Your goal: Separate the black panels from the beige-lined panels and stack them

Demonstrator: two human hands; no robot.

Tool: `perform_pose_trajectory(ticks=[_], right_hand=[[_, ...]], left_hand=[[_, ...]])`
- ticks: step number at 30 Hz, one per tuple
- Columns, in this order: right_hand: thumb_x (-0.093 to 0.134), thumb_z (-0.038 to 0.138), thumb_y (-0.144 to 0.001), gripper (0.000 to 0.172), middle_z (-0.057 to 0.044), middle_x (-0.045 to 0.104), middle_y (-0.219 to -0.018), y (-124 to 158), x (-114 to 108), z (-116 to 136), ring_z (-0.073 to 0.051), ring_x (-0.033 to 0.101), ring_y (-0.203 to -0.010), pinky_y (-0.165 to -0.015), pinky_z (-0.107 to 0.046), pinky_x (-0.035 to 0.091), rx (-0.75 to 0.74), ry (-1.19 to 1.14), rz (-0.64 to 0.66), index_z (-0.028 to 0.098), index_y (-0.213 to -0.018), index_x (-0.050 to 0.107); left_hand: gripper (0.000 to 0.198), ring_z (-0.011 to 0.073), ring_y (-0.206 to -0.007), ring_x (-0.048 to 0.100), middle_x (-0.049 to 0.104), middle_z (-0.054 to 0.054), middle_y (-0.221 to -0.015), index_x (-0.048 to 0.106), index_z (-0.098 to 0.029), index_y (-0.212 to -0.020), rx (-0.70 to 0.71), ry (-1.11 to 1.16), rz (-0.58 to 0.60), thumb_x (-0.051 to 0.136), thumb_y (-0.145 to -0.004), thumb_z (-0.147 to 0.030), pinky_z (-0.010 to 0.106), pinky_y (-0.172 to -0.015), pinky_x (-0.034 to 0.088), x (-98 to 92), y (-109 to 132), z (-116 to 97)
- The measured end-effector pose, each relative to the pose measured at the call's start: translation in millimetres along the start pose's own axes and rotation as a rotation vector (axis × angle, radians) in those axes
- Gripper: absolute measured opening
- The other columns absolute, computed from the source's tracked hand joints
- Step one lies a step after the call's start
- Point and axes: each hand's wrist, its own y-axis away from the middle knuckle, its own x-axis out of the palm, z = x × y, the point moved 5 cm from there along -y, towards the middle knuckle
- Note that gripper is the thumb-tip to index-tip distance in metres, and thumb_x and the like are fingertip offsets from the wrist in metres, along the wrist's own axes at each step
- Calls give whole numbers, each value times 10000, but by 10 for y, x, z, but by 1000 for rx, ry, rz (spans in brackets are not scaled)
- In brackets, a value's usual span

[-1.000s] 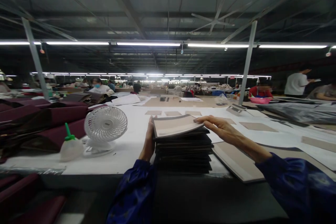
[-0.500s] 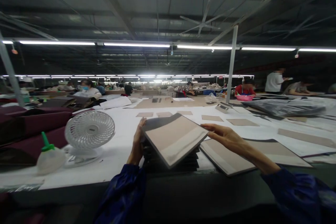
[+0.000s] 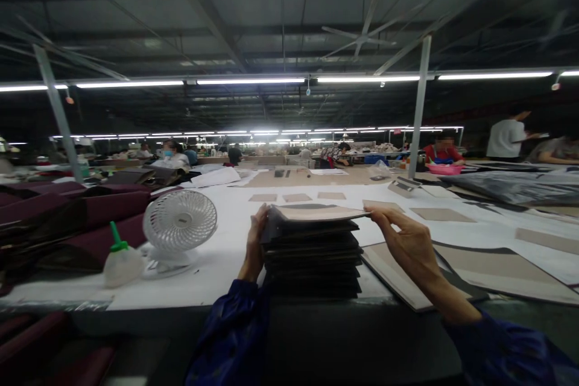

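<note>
A stack of dark boards [image 3: 312, 259] stands at the near edge of the white table [image 3: 217, 253]. Its top piece is a flat tan board [image 3: 316, 213] with a dark border. My left hand [image 3: 254, 241] presses against the stack's left side, fingers up at the top board's left edge. My right hand [image 3: 407, 241] pinches the top board's right corner between thumb and fingers. Both arms wear blue sleeves.
A small white desk fan [image 3: 180, 223] and a squeeze bottle with a green nozzle [image 3: 120, 258] stand left of the stack. Maroon material [image 3: 58, 217] is heaped at far left. Tan boards [image 3: 452, 271] lie flat to the right. Other people work at tables behind.
Half a second ago the top board was tilted up toward me; now it lies almost level on the stack. My right hand has shifted to pinch its right corner.
</note>
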Motion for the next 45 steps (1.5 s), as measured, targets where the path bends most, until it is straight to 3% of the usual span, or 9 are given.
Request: perform_pose_trajectory(ticks=[7,13,17,21,26,33,37,42,45], right_hand=[[525,403,-905,259,-66,703,-955,3,211,115,-243,631,-940,-852,-406,497,-185,-7,97,216,-960,697],[529,422,-881,313,-90,671,-1006,-18,291,69,-228,652,-869,-780,-377,543,-29,-141,302,178,-1006,680],[467,479,-902,434,-110,644,-1132,1,245,67,-247,618,-1011,-861,-385,518,9,-220,394,168,-1146,647],[361,540,-938,519,-112,636,-1125,-8,272,70,-255,576,-1081,-956,-410,446,36,-238,403,171,-1145,661],[275,672,-905,672,-110,606,-1032,-29,386,-15,-246,592,-987,-875,-409,496,169,-283,388,187,-1173,654],[269,715,-879,774,-168,529,-1269,12,244,-38,-262,590,-1064,-901,-435,503,321,-620,472,153,-1386,432],[314,658,-899,702,-168,493,-1350,135,-23,-224,-291,556,-1142,-985,-471,439,247,-300,557,158,-1370,459],[665,618,-698,949,-213,360,-1459,678,-209,-619,-381,320,-1341,-1102,-493,283,202,267,1033,77,-1426,386],[736,486,-675,924,-215,357,-1459,907,-263,-747,-390,331,-1332,-1096,-505,281,197,434,1125,79,-1428,385]], left_hand=[[598,275,-1356,361,413,69,-1468,469,-237,-1348,60,12,80,421,-875,-601,424,-1132,279,53,19,-37],[507,281,-1357,352,472,56,-1420,528,-217,-1300,202,-147,110,428,-899,-512,430,-1144,246,52,47,-127],[468,268,-1349,363,501,64,-1390,573,-190,-1249,187,-234,107,426,-908,-476,414,-1159,202,-11,25,-100],[440,247,-1346,366,514,60,-1376,581,-184,-1235,182,-226,83,408,-924,-444,392,-1159,199,-27,27,-108],[436,259,-1330,391,522,59,-1372,566,-191,-1254,134,-142,98,411,-924,-430,415,-1140,249,46,52,-130],[499,276,-1289,448,533,67,-1366,545,-213,-1288,73,8,68,425,-908,-514,433,-1128,283,133,92,-158],[558,289,-1301,435,483,76,-1413,527,-236,-1305,29,112,11,397,-890,-586,448,-1120,297,108,84,-137],[571,292,-1344,376,424,78,-1457,520,-230,-1310,24,91,-53,402,-886,-593,446,-1151,232,39,45,-106],[588,298,-1334,388,451,94,-1435,507,-209,-1322,24,95,-61,408,-885,-590,456,-1154,224,41,43,-109]])
